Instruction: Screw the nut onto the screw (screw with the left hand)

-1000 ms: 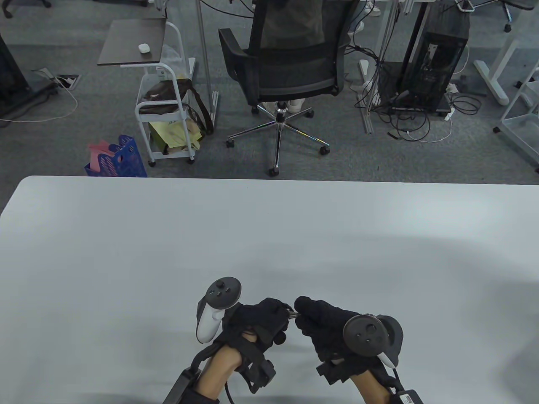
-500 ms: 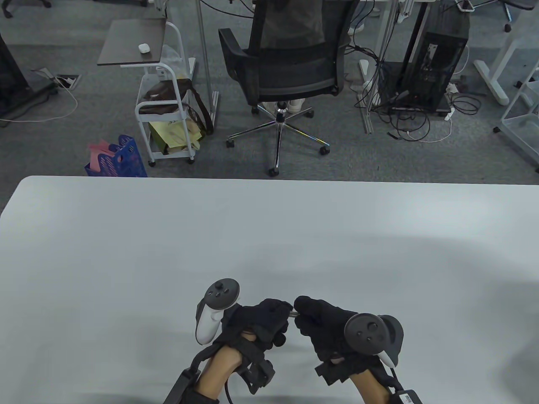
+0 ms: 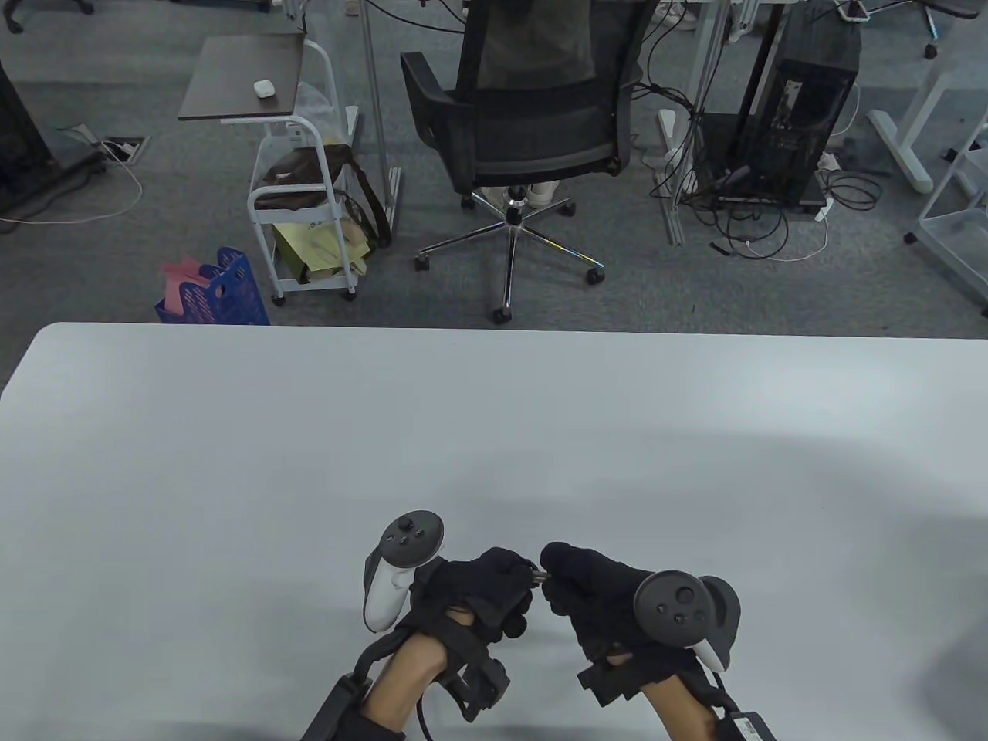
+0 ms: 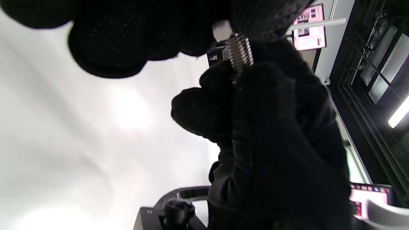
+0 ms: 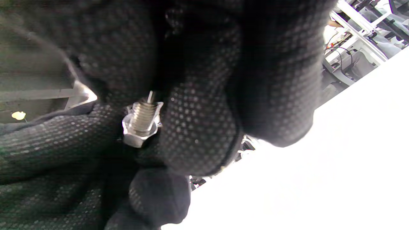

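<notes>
My hands meet low over the near edge of a pale grey table. My right hand pinches the threaded screw between curled fingertips, and my left hand curls its fingers round the hex nut sitting on that thread. Both parts hang in the air between my gloves. Beyond the table lies grey carpet with a black mesh office chair, a white trolley, a blue basket and a computer tower trailing cables.
</notes>
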Demonstrator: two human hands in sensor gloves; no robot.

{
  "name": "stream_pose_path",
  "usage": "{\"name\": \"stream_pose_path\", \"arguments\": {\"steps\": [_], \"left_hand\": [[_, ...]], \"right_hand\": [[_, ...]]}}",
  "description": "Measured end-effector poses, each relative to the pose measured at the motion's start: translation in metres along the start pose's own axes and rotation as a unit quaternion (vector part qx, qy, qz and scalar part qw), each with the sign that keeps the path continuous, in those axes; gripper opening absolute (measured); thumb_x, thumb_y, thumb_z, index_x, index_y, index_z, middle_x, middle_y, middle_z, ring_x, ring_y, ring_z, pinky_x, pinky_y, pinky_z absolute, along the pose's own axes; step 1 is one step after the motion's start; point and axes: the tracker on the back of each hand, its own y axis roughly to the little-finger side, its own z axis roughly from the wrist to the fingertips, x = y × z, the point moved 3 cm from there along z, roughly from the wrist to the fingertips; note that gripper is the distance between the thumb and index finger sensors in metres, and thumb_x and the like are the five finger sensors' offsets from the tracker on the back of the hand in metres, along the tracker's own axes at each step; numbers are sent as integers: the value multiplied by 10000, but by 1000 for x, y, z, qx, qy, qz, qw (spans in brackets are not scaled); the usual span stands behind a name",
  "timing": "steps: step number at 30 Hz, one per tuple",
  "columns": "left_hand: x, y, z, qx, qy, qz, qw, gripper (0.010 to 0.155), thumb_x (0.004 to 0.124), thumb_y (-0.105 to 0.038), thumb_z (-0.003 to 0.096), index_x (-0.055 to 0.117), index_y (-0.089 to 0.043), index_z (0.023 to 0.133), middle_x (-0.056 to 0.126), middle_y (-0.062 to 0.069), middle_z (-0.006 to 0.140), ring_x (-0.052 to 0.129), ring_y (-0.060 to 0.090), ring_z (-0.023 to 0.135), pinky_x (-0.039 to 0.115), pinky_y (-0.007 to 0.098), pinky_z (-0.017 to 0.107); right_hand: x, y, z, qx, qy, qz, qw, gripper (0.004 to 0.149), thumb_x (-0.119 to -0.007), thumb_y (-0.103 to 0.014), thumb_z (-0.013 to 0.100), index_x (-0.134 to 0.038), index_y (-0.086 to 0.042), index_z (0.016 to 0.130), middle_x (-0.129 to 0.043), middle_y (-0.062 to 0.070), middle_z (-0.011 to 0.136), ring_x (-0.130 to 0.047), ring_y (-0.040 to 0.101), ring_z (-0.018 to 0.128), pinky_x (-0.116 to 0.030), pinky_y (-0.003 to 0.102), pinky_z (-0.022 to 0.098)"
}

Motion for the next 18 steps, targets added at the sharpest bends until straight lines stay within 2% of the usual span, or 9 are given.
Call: {"name": "stream_pose_path", "arguments": {"steps": [2, 3, 7, 11, 14, 16, 18], "left_hand": [[-1, 4, 0, -4, -3, -17, 1000, 638, 679, -449, 448, 686, -52, 947, 797, 288, 808, 894, 474, 530, 718, 572, 403], [-3, 5, 1, -3, -18, -19, 1000, 647, 676, -464, 442, 722, -44, 932, 820, 298, 786, 901, 484, 512, 722, 580, 387], [-6, 3, 0, -6, -44, -1, 999, 561, 696, -413, 439, 808, -39, 843, 882, 277, 716, 931, 471, 450, 740, 575, 349], [-4, 2, 2, -5, 2, -3, 1000, 556, 696, -363, 446, 712, -38, 896, 820, 268, 771, 906, 457, 499, 727, 566, 379], [-6, 4, 0, -7, -15, -8, 1000, 687, 681, -463, 443, 663, -32, 978, 797, 301, 813, 897, 478, 525, 719, 574, 401], [-8, 4, 0, -13, -34, 3, 999, 628, 692, -451, 435, 799, -24, 884, 862, 306, 752, 921, 494, 471, 731, 588, 362], [-6, 2, 1, -15, -24, 11, 1000, 561, 705, -403, 441, 816, -13, 829, 883, 294, 714, 929, 482, 446, 735, 586, 348]], "right_hand": [[-1, 0, 0, 1, -4, -3, 1000, 423, -939, -349, 341, -909, -191, 732, -1058, 48, 609, -1199, 114, 311, -1050, 345, 308], [-2, 0, 0, 2, -5, -5, 1000, 423, -940, -348, 340, -909, -191, 732, -1058, 48, 610, -1198, 116, 311, -1050, 345, 308], [-4, 0, 0, 0, -10, -2, 1000, 424, -938, -349, 340, -908, -195, 733, -1058, 46, 611, -1199, 114, 314, -1050, 343, 311], [-4, 0, -1, 1, -12, -4, 1000, 423, -938, -347, 340, -909, -193, 733, -1058, 47, 611, -1199, 115, 314, -1050, 344, 310], [-3, 2, 0, -5, -8, -4, 1000, 423, -938, -349, 340, -908, -195, 733, -1057, 46, 613, -1199, 114, 315, -1051, 342, 311], [-3, 4, 0, -8, -7, 1, 1000, 423, -938, -348, 341, -907, -195, 734, -1057, 46, 613, -1199, 114, 316, -1051, 342, 311], [-3, 5, 0, -13, -7, 11, 1000, 425, -936, -350, 343, -906, -197, 738, -1057, 45, 615, -1199, 112, 319, -1052, 340, 314]]}}
